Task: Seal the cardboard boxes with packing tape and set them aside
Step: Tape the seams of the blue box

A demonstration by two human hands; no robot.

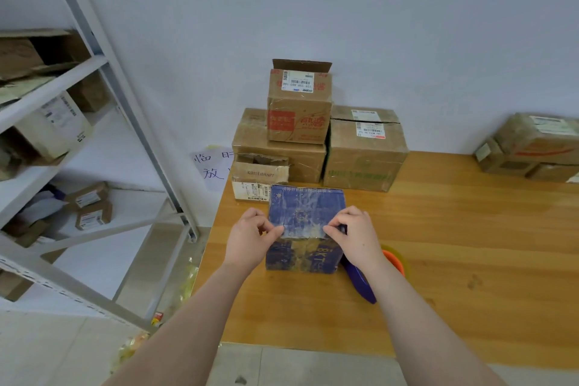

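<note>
A blue printed cardboard box (pixel 305 216) sits on the wooden table (pixel 454 244) in front of me, its top glossy with clear tape. My left hand (pixel 250 236) pinches the near left edge of the box top. My right hand (pixel 354 233) pinches the near right edge, where a strip of tape runs across. A purple-handled tape dispenser (pixel 360 282) with an orange roll (pixel 395 260) lies on the table right of the box, partly hidden by my right forearm.
Several brown cardboard boxes (pixel 299 122) are stacked against the wall behind the blue box, the top one with open flaps. More boxes (pixel 532 147) sit at the table's far right. A metal shelf rack (pixel 62 135) with boxes stands to the left.
</note>
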